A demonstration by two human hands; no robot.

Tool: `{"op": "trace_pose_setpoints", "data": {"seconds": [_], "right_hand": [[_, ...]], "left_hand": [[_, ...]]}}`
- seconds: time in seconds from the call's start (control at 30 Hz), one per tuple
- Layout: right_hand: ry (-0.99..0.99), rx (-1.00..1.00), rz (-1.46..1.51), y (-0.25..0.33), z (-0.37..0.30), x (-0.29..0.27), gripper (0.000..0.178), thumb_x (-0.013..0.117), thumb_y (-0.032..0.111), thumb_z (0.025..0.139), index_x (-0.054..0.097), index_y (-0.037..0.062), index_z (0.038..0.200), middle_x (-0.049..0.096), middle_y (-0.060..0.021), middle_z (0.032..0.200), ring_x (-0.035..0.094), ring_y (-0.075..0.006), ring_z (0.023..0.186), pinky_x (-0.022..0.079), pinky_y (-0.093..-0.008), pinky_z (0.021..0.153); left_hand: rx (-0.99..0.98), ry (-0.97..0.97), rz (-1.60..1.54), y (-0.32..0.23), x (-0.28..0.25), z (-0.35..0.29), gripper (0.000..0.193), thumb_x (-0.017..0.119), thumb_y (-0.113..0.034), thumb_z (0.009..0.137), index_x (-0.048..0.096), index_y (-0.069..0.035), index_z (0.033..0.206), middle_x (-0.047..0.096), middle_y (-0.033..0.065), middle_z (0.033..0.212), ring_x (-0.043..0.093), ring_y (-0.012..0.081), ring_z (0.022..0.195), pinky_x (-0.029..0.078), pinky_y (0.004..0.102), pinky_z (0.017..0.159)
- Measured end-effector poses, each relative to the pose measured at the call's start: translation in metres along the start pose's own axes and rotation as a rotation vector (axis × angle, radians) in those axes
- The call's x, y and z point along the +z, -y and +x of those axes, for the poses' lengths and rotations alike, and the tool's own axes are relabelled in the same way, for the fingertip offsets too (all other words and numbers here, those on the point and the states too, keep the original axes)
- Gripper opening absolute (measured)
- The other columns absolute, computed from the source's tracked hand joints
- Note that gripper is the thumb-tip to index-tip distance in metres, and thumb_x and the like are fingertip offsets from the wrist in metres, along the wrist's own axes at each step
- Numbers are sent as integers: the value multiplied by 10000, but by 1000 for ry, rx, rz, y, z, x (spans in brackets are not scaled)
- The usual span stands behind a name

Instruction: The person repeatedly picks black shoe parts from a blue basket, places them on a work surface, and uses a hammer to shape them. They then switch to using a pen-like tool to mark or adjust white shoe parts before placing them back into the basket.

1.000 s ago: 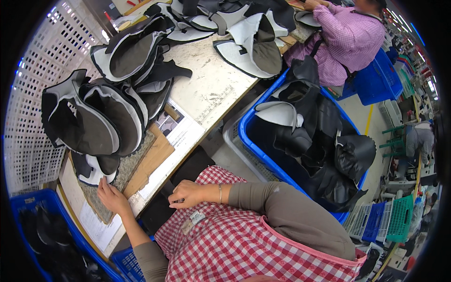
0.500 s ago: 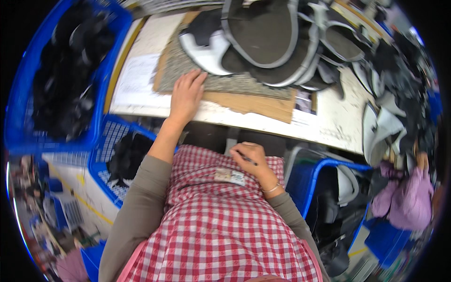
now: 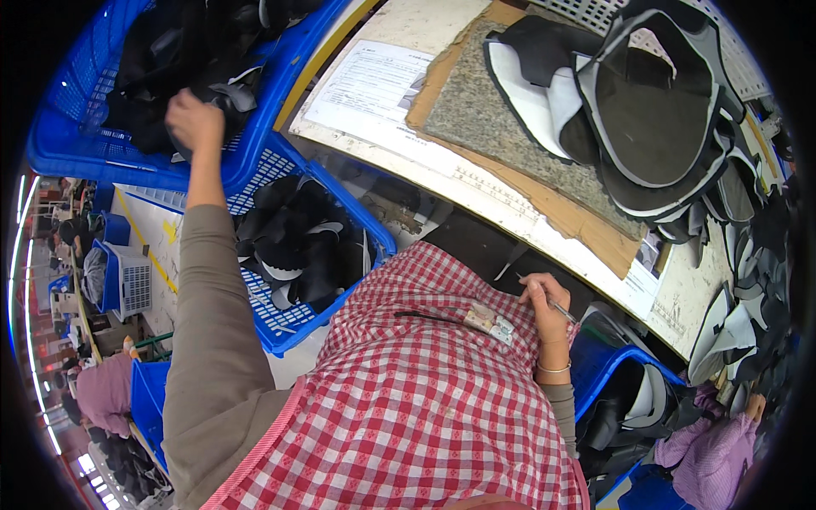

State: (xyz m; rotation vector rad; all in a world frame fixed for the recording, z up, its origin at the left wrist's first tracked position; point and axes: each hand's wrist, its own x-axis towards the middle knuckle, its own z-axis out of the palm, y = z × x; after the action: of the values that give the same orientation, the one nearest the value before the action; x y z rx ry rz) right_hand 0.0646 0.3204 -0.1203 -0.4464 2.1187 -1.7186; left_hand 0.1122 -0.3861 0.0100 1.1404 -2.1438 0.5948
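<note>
My left hand (image 3: 195, 123) is over the large blue basket (image 3: 136, 172) at the upper left, its fingers curled down onto a black cut piece in the pile; the fingertips are partly hidden. Beside that hand lies a black piece with a grey edge (image 3: 233, 95). Close to my apron at the table's front edge, my right hand (image 3: 548, 310) is closed around a slim silver pen (image 3: 560, 311). Stacked black shoe uppers with grey edging (image 3: 654, 127) rest on a grey textured board (image 3: 484, 106) on the table.
Brown cardboard (image 3: 586, 229) lies under the board, and printed sheets (image 3: 365, 89) are on the white table (image 3: 476, 200). A smaller blue basket (image 3: 374, 223) of black pieces stands below the large one. Another blue bin (image 3: 625, 355) is at my right. A person in a pink sleeve (image 3: 714, 446) works beyond it.
My left hand has left the board on the table and moved left into the large basket. My view has turned left. The right hand still holds the pen.
</note>
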Motion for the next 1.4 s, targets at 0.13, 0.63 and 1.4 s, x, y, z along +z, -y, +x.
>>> {"op": "trace_pose_setpoints", "data": {"seconds": [0.13, 0.63, 1.4], "right_hand": [[0, 21, 25, 8, 3, 8, 267, 638, 221, 1022, 708, -27, 953, 681, -59, 756, 632, -109, 664, 480, -252, 609], [70, 1, 16, 25, 8, 16, 257, 637, 229, 1023, 719, -2, 947, 675, -52, 725, 641, -111, 660, 484, -271, 609], [93, 116, 91, 53, 7, 25, 198, 676, 246, 994, 755, 65, 993, 742, -35, 790, 703, -95, 694, 565, -271, 649]], "left_hand": [[-906, 265, -180, 42, 37, 61, 921, 824, -482, 816, 455, 105, 1423, 500, 238, 1473, 382, 381, 1431, 437, 481, 1118], [-38, 188, -1012, -33, -76, 90, 148, 768, -70, 870, 664, 31, 839, 640, 22, 747, 585, 110, 729, 483, 286, 698], [409, 429, -661, -182, 21, 17, 352, 590, -108, 985, 664, -164, 1325, 664, 200, 1265, 640, 378, 1145, 507, 447, 990]]}}
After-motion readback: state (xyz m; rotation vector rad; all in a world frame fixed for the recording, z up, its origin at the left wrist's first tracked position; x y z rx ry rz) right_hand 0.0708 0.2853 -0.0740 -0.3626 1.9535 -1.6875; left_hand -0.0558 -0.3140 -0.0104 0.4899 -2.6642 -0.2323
